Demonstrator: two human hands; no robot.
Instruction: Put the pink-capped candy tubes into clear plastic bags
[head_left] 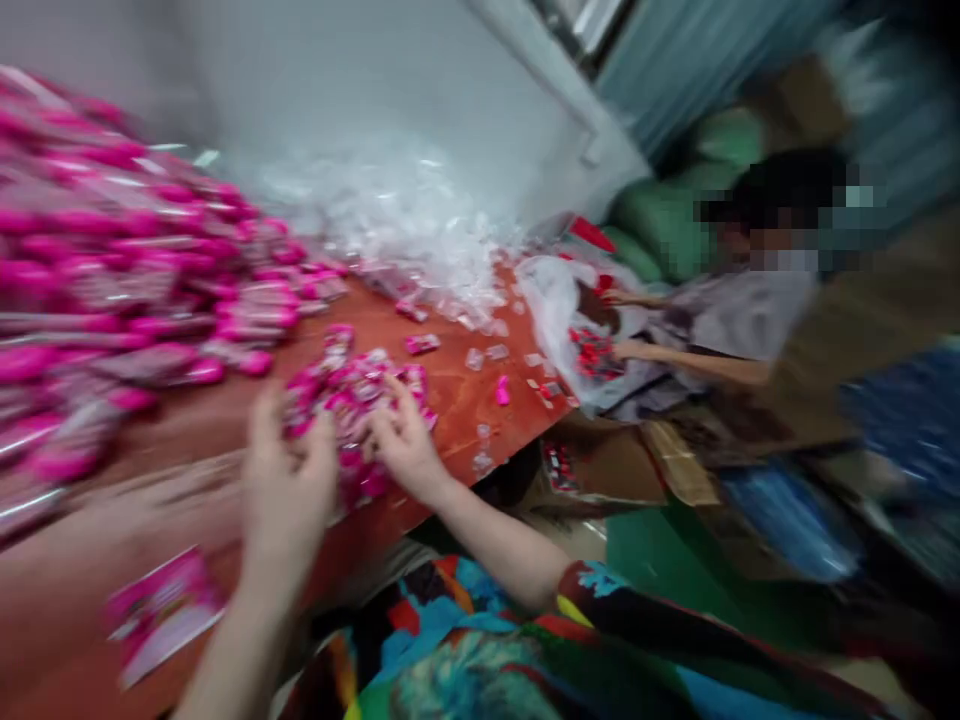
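A heap of small pink printed packets (367,380) lies on the reddish-brown table between my two hands. My left hand (289,480), smeared by motion, is at the near left side of the heap with thumb and fingers apart. On the right side, my right hand (409,440) touches the packets with bent, spread fingers; I make out no single packet gripped in it. A larger flat pink printed card or bag (169,615) rests near the table's front, left of my left forearm. One loose pink packet (422,344) is just behind the heap.
Many pink-ended clear-wrapped items (135,270) are piled at left. Small clear plastic pieces (420,220) are heaped against the wall. To the right, a co-worker's hands (634,350) are at a white bag (547,300) with red pieces. A cardboard box (607,465) stands below the table edge.
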